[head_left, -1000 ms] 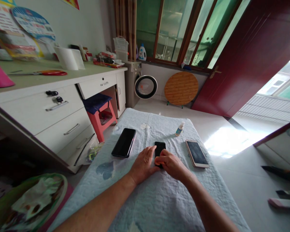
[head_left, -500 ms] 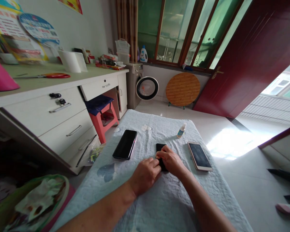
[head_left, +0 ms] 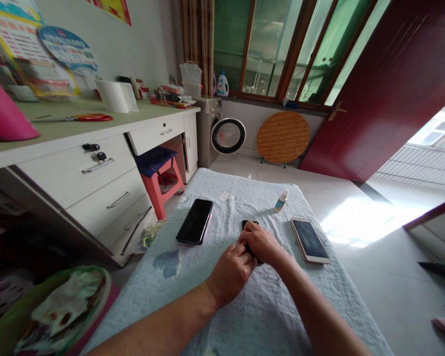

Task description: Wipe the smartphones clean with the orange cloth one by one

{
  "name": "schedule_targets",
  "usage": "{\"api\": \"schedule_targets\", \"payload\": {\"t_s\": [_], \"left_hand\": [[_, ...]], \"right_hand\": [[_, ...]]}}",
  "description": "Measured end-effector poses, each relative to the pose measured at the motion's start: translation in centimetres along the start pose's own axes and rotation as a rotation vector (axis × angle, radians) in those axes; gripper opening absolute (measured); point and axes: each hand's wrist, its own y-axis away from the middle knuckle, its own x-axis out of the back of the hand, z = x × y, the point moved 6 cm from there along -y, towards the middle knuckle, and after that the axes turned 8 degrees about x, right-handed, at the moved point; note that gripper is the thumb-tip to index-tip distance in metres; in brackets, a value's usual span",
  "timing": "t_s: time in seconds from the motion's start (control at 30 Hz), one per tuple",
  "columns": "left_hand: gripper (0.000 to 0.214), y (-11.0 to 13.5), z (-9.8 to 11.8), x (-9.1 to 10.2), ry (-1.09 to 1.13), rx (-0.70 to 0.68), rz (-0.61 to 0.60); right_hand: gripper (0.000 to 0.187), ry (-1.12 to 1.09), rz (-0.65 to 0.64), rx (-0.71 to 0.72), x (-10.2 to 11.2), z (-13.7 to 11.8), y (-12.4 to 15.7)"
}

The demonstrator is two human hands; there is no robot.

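Observation:
A dark smartphone [head_left: 248, 249] lies on the pale blue quilted cover, mostly hidden under my two hands. My left hand [head_left: 232, 271] is closed at its near left edge, with the fingers curled against it. Across its upper face, my right hand [head_left: 260, 241] is closed with fingertips pressed together and pointing down; whatever is in them is hidden. To the left lies a larger black smartphone [head_left: 195, 221], screen up. On the right are a white and gold smartphone [head_left: 310, 240] and, farther back, a small upright spray bottle [head_left: 281, 201] with a blue label.
The quilted cover [head_left: 241, 190] spreads over the surface in front of me. A white desk [head_left: 96, 183] with drawers stands left, a red stool [head_left: 165, 180] beside it. A filled bin [head_left: 106, 306] sits lower left. Behind are a washing machine [head_left: 205, 133] and a round wooden board [head_left: 283, 137].
My left hand has shifted slightly right and closer to my right hand. The right hand has moved a little over the phone, with its fingers more bunched. The view has shifted slightly.

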Motion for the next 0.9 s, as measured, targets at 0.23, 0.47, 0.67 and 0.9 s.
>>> {"api": "schedule_targets", "payload": {"t_s": [0.23, 0.47, 0.67, 0.9], "left_hand": [[0.018, -0.2, -0.2, -0.7, 0.030, 0.063, -0.068], [0.014, -0.3, -0.4, -1.1, 0.045, 0.111, -0.108], [0.016, -0.4, -0.3, -1.1, 0.054, 0.102, -0.123], [0.014, -0.4, -0.4, -0.8, 0.054, 0.126, -0.114]], "right_hand": [[0.023, 0.034, 0.066, -0.070, 0.6, 2.2, -2.4], [0.025, 0.032, 0.083, -0.124, 0.4, 3.6, -3.7], [0.026, 0.080, 0.101, -0.174, 0.4, 4.5, -4.2], [0.029, 0.099, 0.111, -0.287, 0.8, 6.2, -2.7]]}}
